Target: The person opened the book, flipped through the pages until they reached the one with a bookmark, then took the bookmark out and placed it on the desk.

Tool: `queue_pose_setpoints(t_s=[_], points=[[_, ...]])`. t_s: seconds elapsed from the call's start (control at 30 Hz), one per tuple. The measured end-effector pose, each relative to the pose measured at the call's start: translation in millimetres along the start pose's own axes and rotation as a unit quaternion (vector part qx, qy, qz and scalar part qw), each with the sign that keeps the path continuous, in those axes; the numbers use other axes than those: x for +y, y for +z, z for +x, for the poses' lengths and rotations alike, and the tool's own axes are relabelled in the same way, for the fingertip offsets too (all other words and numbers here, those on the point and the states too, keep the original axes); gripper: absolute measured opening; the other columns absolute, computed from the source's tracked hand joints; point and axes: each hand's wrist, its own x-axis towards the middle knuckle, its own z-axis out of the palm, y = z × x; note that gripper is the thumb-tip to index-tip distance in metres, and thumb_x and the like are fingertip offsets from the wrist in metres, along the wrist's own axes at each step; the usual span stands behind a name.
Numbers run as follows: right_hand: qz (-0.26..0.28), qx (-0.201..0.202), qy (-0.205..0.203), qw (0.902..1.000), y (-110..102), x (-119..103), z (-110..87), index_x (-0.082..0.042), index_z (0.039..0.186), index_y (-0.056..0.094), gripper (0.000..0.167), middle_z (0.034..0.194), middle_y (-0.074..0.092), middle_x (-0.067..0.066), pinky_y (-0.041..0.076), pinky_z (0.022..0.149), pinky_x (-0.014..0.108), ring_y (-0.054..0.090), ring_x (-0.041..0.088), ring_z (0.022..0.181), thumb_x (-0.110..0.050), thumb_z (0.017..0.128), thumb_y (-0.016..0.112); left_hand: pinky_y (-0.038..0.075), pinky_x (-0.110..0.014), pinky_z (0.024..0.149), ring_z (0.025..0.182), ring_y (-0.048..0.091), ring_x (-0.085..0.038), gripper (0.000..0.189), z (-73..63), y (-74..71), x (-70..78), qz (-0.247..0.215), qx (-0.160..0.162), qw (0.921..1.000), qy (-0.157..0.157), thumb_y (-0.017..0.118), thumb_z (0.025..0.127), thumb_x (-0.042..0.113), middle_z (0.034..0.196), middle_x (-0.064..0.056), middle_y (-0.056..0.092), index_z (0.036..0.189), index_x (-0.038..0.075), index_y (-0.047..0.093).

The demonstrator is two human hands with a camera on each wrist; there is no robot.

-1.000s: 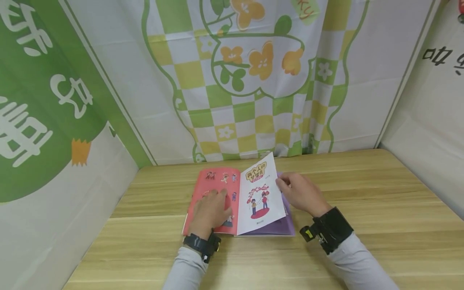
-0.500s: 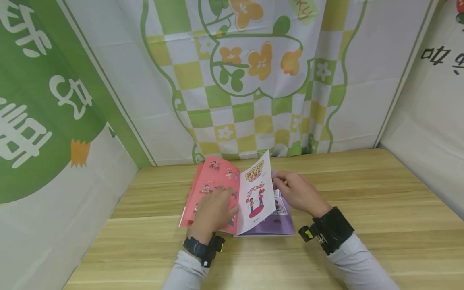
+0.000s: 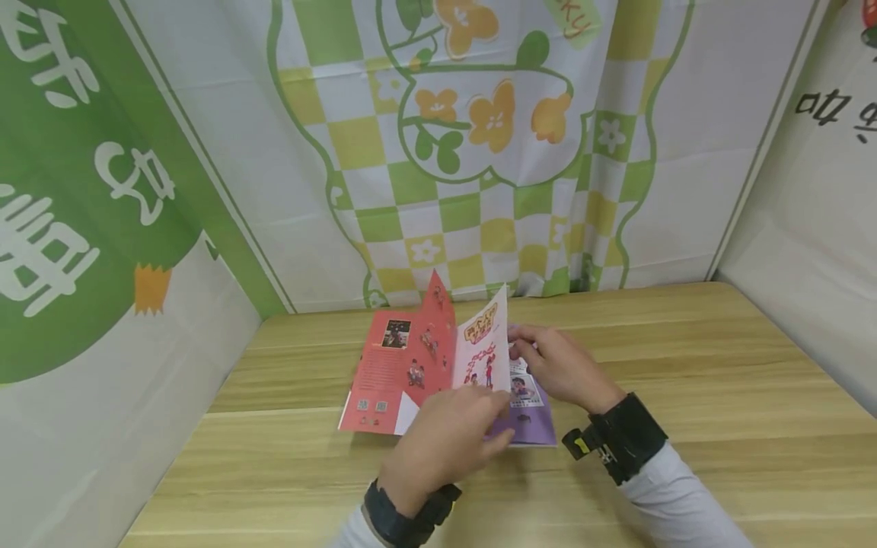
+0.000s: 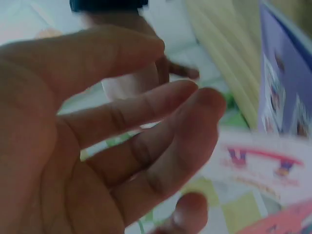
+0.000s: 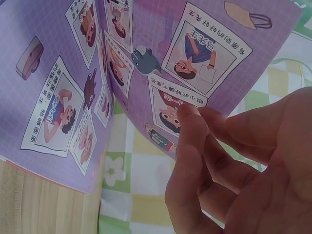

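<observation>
Lying spread in the lower centre of the frame: a picture book (image 3: 448,373) rests on the tabletop (image 3: 685,365), its leaves fanned between two bare hands.
White title page (image 3: 483,342): standing tilted at the middle of the book, yellow lettering above cartoon figures.
Red leaf (image 3: 432,350): rising just left of the title page, its tip peaked toward the curtain (image 3: 421,198).
Flat red panel (image 3: 380,373): at the book's left edge, printed with a small dark picture and two square codes.
Purple page (image 3: 537,422): at the book's right; framed cartoon portraits cover purple paper in the right wrist view.
Right hand (image 3: 565,365): thumb and forefinger pinch the title page's edge, right of centre.
Left hand (image 3: 445,430): fingers loosely bent, thumb apart from them, in front of the book's lower middle; whether it touches paper cannot be told. The two hands are near but apart.
Wrists: a black strap (image 3: 626,434) circles the right one, above a pale sleeve (image 3: 685,495).
Backdrop: green-and-yellow checks and orange flowers on the curtain, upper centre; a green panel (image 3: 82,137) with white characters, upper left.
</observation>
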Motion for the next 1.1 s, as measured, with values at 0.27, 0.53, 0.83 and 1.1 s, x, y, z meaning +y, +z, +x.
queue_pose_setpoints(t_s=[0.27,0.53,0.83,1.1], points=[[0.011,-0.017,-0.016,0.9997,1.8,-3.5,-2.2,-0.002,0.142,0.064,0.036,0.108,0.078,0.009,0.05,0.071,0.029,0.068,0.022,0.089,-0.008,0.109,0.05,0.058,-0.023,0.084,0.098,0.069,-0.006,0.037,2.5,18.2,18.1,0.019,-0.076,0.9958,0.047,0.074,0.096,0.036,0.111,0.003,0.072,0.124,0.012,0.07],[-0.007,-0.019,-0.03,0.9993,3.4,-3.6,-1.5,-0.003,0.138,0.067,0.035,0.106,0.078,0.01,0.055,0.083,0.04,0.073,0.028,0.099,-0.007,0.108,0.049,0.052,-0.04,0.114,0.143,0.056,-0.029,0.073,-2.2,22.3,23.4,0.013,-0.06,0.998,-0.016,0.074,0.097,0.039,0.157,-0.025,0.051,0.152,-0.002,0.048],[-0.013,-0.015,-0.027,0.9994,3.0,-1.7,-0.5,-0.008,0.131,0.072,0.03,0.113,0.078,0.01,0.056,0.082,0.039,0.072,0.022,0.099,-0.009,0.107,0.052,0.05,-0.045,0.115,0.142,0.057,-0.036,0.08,-5.1,16.7,18.3,0.04,-0.029,0.9954,-0.082,0.078,0.092,0.041,0.162,-0.028,0.044,0.154,0.002,0.047],[-0.019,-0.016,-0.013,0.9996,3.2,-1.8,-1.7,-0.01,0.127,0.074,0.028,0.139,0.069,0.017,0.055,0.077,0.036,0.069,0.017,0.097,-0.013,0.107,0.054,0.051,-0.052,0.109,0.143,0.052,-0.037,0.076,-5.2,14.5,5.3,0.041,-0.042,0.9878,-0.144,0.079,0.092,0.043,0.164,-0.024,0.042,0.153,0.007,0.051]])
